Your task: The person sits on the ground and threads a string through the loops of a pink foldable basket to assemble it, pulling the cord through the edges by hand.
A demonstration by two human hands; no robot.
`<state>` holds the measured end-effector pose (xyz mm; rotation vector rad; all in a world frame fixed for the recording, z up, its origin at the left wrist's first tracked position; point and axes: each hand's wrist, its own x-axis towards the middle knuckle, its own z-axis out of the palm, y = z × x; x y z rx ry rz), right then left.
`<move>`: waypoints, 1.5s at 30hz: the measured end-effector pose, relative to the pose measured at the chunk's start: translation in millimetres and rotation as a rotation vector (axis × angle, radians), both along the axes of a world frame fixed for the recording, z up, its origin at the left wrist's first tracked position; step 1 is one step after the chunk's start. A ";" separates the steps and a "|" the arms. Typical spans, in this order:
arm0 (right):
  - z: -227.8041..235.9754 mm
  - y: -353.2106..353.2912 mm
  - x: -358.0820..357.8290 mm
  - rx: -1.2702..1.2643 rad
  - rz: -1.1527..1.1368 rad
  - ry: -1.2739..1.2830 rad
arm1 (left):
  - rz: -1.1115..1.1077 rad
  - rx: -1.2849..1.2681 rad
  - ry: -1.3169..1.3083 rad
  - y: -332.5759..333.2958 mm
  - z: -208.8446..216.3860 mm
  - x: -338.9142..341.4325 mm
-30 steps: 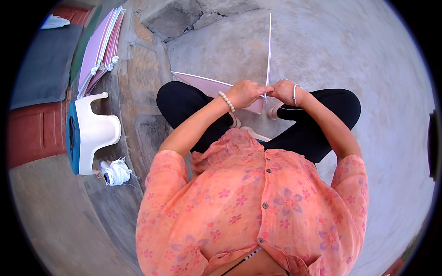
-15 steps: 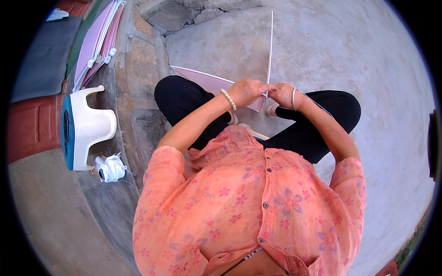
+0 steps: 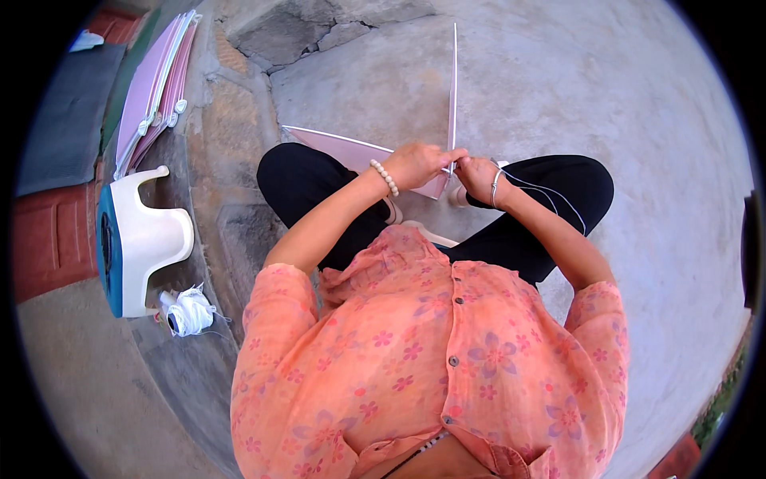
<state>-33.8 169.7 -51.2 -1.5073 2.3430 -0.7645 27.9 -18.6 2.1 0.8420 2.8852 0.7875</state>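
Observation:
A pink sheet piece with white edges [image 3: 335, 148], perhaps a folded paper bag, stands between my bent knees. One panel slants to the left, and another panel [image 3: 452, 92] rises nearly edge-on away from me. My left hand [image 3: 419, 165], with a beaded bracelet, is closed on the piece where the panels come together. Right beside it, fingertips almost touching, my right hand [image 3: 481, 179] is closed in a pinch. From it a thin white cord [image 3: 570, 206] loops past the wrist and over my right knee. The exact spot between the fingertips is hidden.
On the left stand a white and blue plastic stool [image 3: 148, 235] and a spool of white cord [image 3: 191, 311]. Beyond them leans a stack of pink sheet pieces [image 3: 152, 88] with white cord knots. Cracked stone [image 3: 311, 32] edges the concrete floor [image 3: 574, 88].
The view has shifted slightly, so most things sit a little further left and lower. My hands stay together at the piece; the cord's loop beside my right wrist now shows wider.

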 end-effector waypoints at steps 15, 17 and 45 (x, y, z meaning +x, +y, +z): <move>2.2 -9.5 26.1 0.067 -0.213 0.019 | 0.003 -0.067 0.017 -0.8 -10.7 -0.9; 9.3 -7.5 27.0 0.101 -0.224 -0.028 | 0.003 -0.031 0.027 1.3 -9.4 -0.5; 27.0 -22.9 44.9 0.152 0.169 0.782 | -0.020 0.030 -0.141 -1.8 -17.1 -8.3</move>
